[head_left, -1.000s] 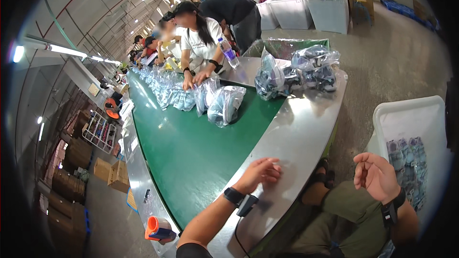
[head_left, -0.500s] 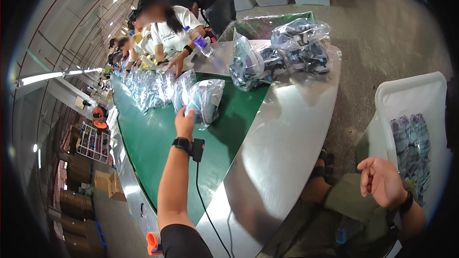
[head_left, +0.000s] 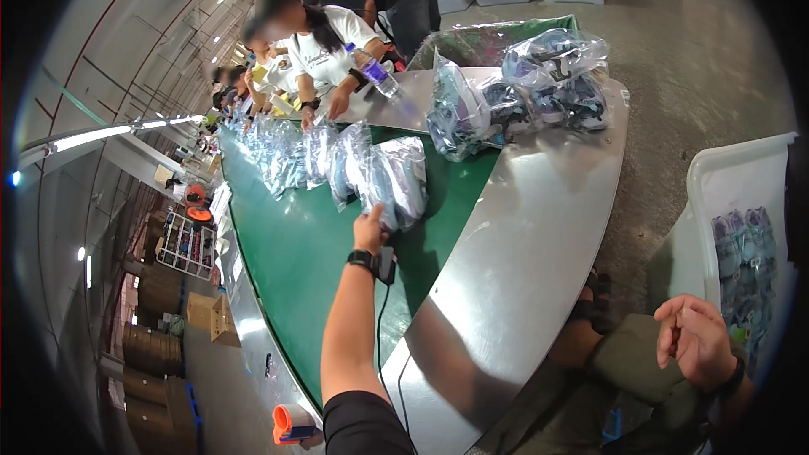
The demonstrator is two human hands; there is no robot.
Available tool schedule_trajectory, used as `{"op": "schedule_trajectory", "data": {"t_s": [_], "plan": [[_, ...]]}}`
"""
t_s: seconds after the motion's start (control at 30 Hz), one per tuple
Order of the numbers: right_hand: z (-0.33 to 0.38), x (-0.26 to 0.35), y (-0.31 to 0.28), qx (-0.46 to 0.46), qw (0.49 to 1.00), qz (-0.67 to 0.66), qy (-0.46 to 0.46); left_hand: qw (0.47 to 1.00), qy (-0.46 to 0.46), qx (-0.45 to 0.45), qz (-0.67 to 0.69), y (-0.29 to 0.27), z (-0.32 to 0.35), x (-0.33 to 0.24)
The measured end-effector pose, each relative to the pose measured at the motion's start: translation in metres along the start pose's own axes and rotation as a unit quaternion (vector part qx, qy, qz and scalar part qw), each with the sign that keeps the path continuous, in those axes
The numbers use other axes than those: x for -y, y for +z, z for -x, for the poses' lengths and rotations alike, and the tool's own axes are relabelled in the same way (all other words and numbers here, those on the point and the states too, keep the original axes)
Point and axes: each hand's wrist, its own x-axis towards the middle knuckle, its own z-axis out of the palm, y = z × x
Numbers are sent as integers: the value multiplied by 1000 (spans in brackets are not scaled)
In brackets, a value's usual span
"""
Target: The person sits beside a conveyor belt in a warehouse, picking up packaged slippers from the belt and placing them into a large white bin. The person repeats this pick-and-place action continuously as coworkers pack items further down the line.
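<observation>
Toward the lower left of the frame, an orange-capped item (head_left: 291,425) is being left at the belt's near edge, out of the way of the moving goods. Up the left side, a green belt (head_left: 295,270) is carrying a row of clear bags (head_left: 286,160) toward the frame's centre, so that each is being brought within reach in turn. At the centre, the left hand (head_left: 369,230) is being stretched out along the belt to the nearest bag (head_left: 400,181); its fingers are being closed on the bag's lower edge, though how firmly cannot be told from behind the hand. The bag is lying on the belt, leaning against the next one. In the upper centre, other bags are being handled by co-workers (head_left: 320,42) bent over the far side. Right of centre, a heap of filled bags (head_left: 522,88) is being kept on the steel counter (head_left: 539,236), off the belt. At the right edge, a white bin (head_left: 742,177) is being kept close beside the seat, with packed items inside. At the lower right, the right hand (head_left: 695,341) is being rested over the knee, fingers loosely curled and empty.
</observation>
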Motion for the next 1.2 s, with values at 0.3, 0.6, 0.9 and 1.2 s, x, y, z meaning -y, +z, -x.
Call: {"op": "schedule_trajectory", "data": {"t_s": [0.3,0.6,0.9,1.2], "plan": [[9,-2,7,37,999,-3,-29,963,86,134,218,-20,174,27],[16,1,11,44,998,25,-26,976,11,158,151,2,256,-5],[14,-6,9,42,998,23,-43,924,58,257,279,30,282,-11],[12,-7,9,40,996,54,-51,862,-125,344,350,19,330,21]]}}
